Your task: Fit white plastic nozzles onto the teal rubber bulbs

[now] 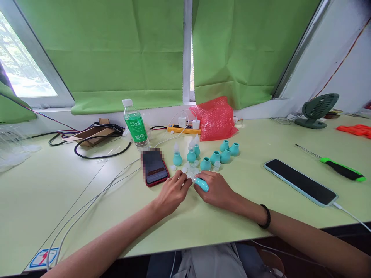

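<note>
My right hand is closed round a teal bulb, which lies tilted with its narrow end toward the left. My left hand has its fingers bent together at the clear tip of that bulb; what they pinch is too small to make out. Just beyond both hands lies a small heap of clear plastic pieces. Behind it, teal bulbs with clear nozzles stand upright, and several open teal bulbs stand to the right.
A phone in a red case lies left of the heap, near a water bottle. A red bubble-wrap bag and power strip are behind. On the right are another phone, a screwdriver and a fan.
</note>
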Tool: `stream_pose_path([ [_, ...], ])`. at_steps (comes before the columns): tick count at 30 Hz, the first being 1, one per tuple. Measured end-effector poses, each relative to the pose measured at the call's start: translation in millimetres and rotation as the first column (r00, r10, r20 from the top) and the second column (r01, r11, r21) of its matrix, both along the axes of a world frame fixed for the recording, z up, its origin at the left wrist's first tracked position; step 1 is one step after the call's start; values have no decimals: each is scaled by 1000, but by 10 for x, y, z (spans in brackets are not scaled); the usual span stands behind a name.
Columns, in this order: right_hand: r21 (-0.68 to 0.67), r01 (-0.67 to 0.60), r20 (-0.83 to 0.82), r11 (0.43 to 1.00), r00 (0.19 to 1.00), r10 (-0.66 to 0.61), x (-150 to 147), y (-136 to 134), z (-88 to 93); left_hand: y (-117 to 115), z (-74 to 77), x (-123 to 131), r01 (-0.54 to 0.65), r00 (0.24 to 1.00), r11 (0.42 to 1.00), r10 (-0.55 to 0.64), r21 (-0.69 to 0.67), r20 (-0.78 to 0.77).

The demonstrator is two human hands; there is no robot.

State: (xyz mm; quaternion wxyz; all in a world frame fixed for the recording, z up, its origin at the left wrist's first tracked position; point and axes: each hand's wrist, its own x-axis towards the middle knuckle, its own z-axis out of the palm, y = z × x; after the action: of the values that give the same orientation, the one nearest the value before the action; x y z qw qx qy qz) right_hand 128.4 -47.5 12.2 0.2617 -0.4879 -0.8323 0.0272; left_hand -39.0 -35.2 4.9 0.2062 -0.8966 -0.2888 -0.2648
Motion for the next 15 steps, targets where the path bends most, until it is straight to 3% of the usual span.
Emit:
stream_pose_path([
  [8,10,-26,-4,1000,1000,26,4,17,4,10,41,49,-7,994,968,34,-252,104],
  [15,97,-16,-55,995,998,21,65,49,137,2,65,51,151,899,814,122,-560,420],
])
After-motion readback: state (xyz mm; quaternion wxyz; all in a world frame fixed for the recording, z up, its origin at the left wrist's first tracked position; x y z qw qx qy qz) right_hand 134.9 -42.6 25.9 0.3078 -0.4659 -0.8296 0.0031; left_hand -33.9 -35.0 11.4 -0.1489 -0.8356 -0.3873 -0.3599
